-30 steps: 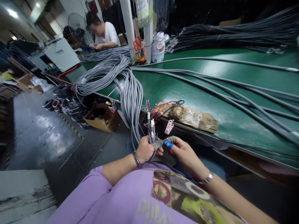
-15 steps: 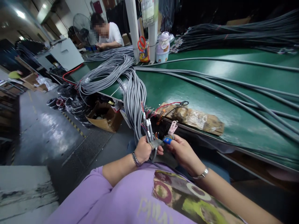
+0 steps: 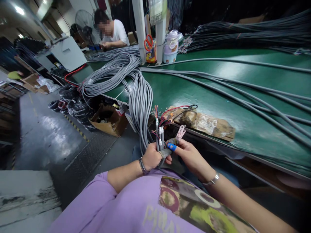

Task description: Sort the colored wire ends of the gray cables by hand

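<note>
Closed around several grey cables [image 3: 157, 129], my left hand [image 3: 152, 156] holds them upright at the table's front edge. Their ends show white wrapped collars and thin coloured wires [image 3: 167, 121] fanning out. Grey wrapping covers my left thumb. My right hand [image 3: 191, 158], with blue tape on its thumb, is pinched close beside the cable ends. A small pink slotted clip-like tool [image 3: 180, 132] sticks up from its fingers. What lies between the right thumb and the cables is partly hidden.
A taped cardboard piece [image 3: 209, 126] lies along the edge of the green table [image 3: 233, 87]. Coiled grey cable [image 3: 109, 76] hangs over the edge at left. Behind stand a post, scissors [image 3: 148, 42] and a lilac bottle [image 3: 170, 47]. A co-worker [image 3: 114, 34] sits beyond.
The cable ends now stand slightly higher, with more coloured wires in view. My right hand has turned a little and its thumb is closer to the cables.
</note>
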{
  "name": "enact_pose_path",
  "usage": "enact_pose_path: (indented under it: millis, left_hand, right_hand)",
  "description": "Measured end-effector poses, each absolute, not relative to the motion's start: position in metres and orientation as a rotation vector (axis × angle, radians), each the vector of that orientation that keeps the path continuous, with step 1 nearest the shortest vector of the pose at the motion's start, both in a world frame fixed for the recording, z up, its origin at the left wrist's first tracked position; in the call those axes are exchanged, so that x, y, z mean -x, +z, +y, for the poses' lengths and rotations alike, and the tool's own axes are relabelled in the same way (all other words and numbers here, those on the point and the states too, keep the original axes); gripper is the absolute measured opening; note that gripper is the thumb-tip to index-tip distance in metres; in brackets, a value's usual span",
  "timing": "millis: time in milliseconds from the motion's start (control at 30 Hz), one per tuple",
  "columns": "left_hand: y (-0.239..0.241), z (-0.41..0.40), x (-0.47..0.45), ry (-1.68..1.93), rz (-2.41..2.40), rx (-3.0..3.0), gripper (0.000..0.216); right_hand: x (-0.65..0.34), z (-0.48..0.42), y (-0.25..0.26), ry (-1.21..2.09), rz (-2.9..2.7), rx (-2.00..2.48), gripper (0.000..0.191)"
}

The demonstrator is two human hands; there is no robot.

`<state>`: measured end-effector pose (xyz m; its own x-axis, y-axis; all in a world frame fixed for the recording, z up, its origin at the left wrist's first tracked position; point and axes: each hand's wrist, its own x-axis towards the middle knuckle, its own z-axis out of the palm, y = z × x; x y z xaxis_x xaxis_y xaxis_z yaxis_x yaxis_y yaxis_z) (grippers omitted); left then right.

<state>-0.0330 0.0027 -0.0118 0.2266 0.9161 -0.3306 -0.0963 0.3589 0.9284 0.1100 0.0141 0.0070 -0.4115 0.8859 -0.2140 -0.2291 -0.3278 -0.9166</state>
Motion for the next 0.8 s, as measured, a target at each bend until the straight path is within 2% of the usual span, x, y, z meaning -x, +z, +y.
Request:
enact_pose_path:
  millis: [200, 300, 533, 633, 733, 800]
  left_hand:
    - [-0.009, 0.001, 0.033, 0.920, 1.090, -0.912, 0.050]
    - [-0.006, 0.001, 0.033, 0.886, 1.068, -0.905, 0.049]
    - [0.011, 0.013, 0.028, 0.837, 0.967, -0.776, 0.048]
    - [0.016, 0.018, 0.024, 0.829, 0.916, -0.770, 0.048]
    - [0.017, 0.020, 0.021, 0.812, 0.917, -0.775, 0.049]
    - [0.015, 0.022, 0.020, 0.800, 0.926, -0.780, 0.051]
  right_hand:
    - [-0.117, 0.021, -0.013, 1.668, -0.655, 1.098, 0.031]
    - [-0.131, 0.027, -0.021, 1.708, -0.487, 1.046, 0.027]
    - [-0.139, 0.040, -0.004, 1.903, -0.705, 0.877, 0.041]
    - [-0.134, 0.042, -0.004, 1.740, -0.839, 0.937, 0.037]
    - [-0.130, 0.043, -0.010, 1.457, -0.894, 1.037, 0.042]
    - [-0.127, 0.044, -0.013, 1.495, -0.897, 1.019, 0.049]
